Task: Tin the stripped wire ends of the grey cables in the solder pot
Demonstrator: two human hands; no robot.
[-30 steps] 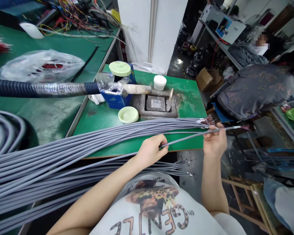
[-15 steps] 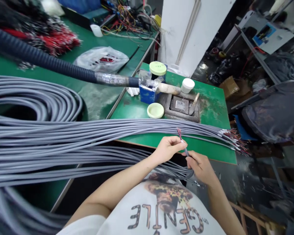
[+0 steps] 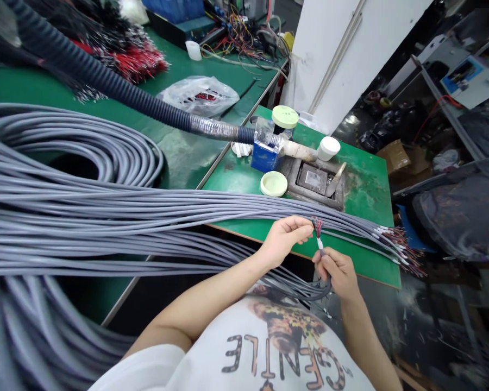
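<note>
Green and stained, the counter (image 3: 370, 206) stretches before us, a white pillar (image 3: 330, 60) beyond its far edge. Smooth grey cables (image 3: 228, 203) run across from the left, where others lie in a rounded coil (image 3: 149, 157); their right ends fray into fine wires (image 3: 403, 250). At the near edge, our right hand (image 3: 340, 271) grips one grey cable (image 3: 321, 252) just below its white sleeve (image 3: 320, 244), while our left hand (image 3: 287, 239) pinches the coloured wires (image 3: 318, 228) fanning from its tip. Farther off, a ribbed dark hose (image 3: 146, 104) meets a blue box (image 3: 264, 156), near a shallow pale-green dish (image 3: 274, 184), a white tub (image 3: 328, 147) and a grimy square recess (image 3: 313, 178).
</note>
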